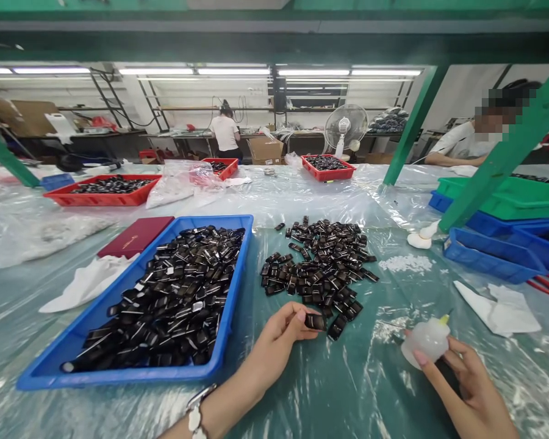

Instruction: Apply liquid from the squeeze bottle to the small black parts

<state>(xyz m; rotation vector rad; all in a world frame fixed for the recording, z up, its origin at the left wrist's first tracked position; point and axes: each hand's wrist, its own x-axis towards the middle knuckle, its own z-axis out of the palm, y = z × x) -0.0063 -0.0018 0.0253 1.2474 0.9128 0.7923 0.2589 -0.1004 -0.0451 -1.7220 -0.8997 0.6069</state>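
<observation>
Black, glossy rectangular piece [314, 321] pinched by left hand [279, 341].

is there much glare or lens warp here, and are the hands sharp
Head view: the ceiling tubes blow out white and cast pale glare on the plastic sheet; same view, wide-angle warp leans the green posts and stretches the blue tray; the left hand pinching a black piece and the right hand holding the bottle look sharp, the far benches softer.
</observation>
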